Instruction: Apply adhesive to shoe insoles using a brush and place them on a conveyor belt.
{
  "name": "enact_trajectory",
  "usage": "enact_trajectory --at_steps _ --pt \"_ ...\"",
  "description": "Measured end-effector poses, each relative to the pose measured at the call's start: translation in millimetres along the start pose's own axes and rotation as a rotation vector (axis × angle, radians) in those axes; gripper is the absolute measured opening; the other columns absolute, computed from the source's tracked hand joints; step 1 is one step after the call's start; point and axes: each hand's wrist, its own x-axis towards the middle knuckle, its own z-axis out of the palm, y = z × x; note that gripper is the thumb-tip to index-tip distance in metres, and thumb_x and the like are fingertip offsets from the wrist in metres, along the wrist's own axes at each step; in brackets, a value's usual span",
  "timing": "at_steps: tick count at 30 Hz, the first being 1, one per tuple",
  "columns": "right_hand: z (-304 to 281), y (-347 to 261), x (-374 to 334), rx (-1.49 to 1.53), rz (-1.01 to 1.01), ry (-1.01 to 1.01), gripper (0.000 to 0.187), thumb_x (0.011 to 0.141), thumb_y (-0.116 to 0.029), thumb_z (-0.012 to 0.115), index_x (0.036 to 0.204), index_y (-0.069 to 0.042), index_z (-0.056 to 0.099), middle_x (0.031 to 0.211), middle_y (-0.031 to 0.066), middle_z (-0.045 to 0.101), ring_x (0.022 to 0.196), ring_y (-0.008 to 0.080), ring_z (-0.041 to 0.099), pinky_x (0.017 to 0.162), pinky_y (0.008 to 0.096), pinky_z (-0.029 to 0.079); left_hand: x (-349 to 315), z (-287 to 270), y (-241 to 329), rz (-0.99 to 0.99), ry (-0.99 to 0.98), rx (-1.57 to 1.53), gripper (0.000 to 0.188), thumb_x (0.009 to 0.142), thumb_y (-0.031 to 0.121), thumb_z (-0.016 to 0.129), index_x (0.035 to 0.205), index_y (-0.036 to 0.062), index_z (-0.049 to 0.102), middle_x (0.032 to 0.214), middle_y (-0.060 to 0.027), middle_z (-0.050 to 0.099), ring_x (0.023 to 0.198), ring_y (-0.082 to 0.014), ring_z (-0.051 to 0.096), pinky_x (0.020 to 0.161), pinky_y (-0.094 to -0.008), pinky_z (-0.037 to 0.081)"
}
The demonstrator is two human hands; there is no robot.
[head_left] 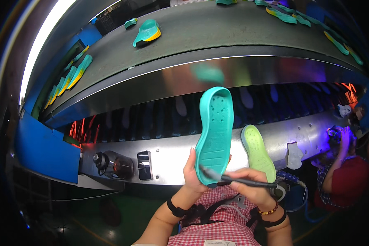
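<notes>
A teal shoe sole [217, 131] stands tilted up in front of me, its hollow inner side facing me. My left hand [192, 174] grips its lower end, thumb along the left edge and fingers behind. In my right hand [252, 186] is a dark-handled brush [250, 181]. The brush head lies over the inner face of the sole, near its lower end; whether the bristles press on it I cannot tell. A lime-green sole [256, 149] rests on the metal ledge [172, 153] just beyond my right hand.
Above the ledge runs a dark conveyor belt [217, 33] bearing several teal-and-yellow soles [149, 32]. A phone [144, 165] and a dark bottle [117, 165] stand left, a whitish crumpled piece [294, 156] right. Another person [346, 180] works at far right. Orange glow shows in the lower slot.
</notes>
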Motion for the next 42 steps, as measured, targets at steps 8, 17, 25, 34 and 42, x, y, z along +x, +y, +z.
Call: enact_trajectory --at_steps 8,17,25,34,42 --pt "-6 -20 11 -0.205 -0.097 -0.159 0.022 0.076 0.003 0.06 0.098 0.002 0.061 0.092 0.0101 0.063 0.08 0.0104 0.059 0.071 0.0211 0.048 10 0 3 -0.02 -0.082 -0.036 0.068 0.087 0.053 0.024 0.131 0.0028 0.03 0.129 -0.0202 0.039 0.114 -0.0351 0.044 0.098 -0.0499 0.032" --pt "-25 -39 25 -0.429 -0.199 -0.365 0.02 0.073 0.001 0.063 0.092 0.001 0.063 0.089 0.0137 0.064 0.083 0.019 0.062 0.074 0.0263 0.049 15 -6 13 -0.039 -0.186 0.159 0.068 0.085 0.051 0.035 0.13 0.0007 0.032 0.124 -0.0214 0.043 0.111 -0.0356 0.046 0.095 -0.0492 0.035" --pt "-24 -41 18 -0.339 -0.206 -0.58 0.02 0.073 -0.003 0.065 0.093 0.001 0.062 0.092 0.013 0.064 0.085 0.0235 0.063 0.077 0.0304 0.05 18 1 28 -0.31 -0.14 0.054 0.057 0.087 0.038 0.04 0.129 -0.0004 0.033 0.121 -0.0213 0.046 0.106 -0.0321 0.051 0.091 -0.042 0.041" --pt "-38 -57 25 -0.651 -0.228 -0.713 0.024 0.072 -0.002 0.061 0.095 -0.005 0.062 0.099 0.0091 0.063 0.09 0.0244 0.06 0.075 0.0305 0.049 10 4 32 -0.655 -0.033 0.492 0.044 0.087 0.023 0.05 0.119 -0.0064 0.044 0.113 -0.0169 0.054 0.098 -0.0199 0.056 0.086 -0.0297 0.045" --pt "-50 -51 20 -0.833 -0.234 -0.786 0.029 0.069 -0.002 0.061 0.097 -0.006 0.06 0.099 0.0088 0.062 0.092 0.0237 0.06 0.075 0.0313 0.049 8 5 39 -0.708 -0.046 0.638 0.045 0.088 0.026 0.049 0.122 -0.0037 0.044 0.113 -0.0142 0.054 0.097 -0.0165 0.056 0.08 -0.0257 0.048"
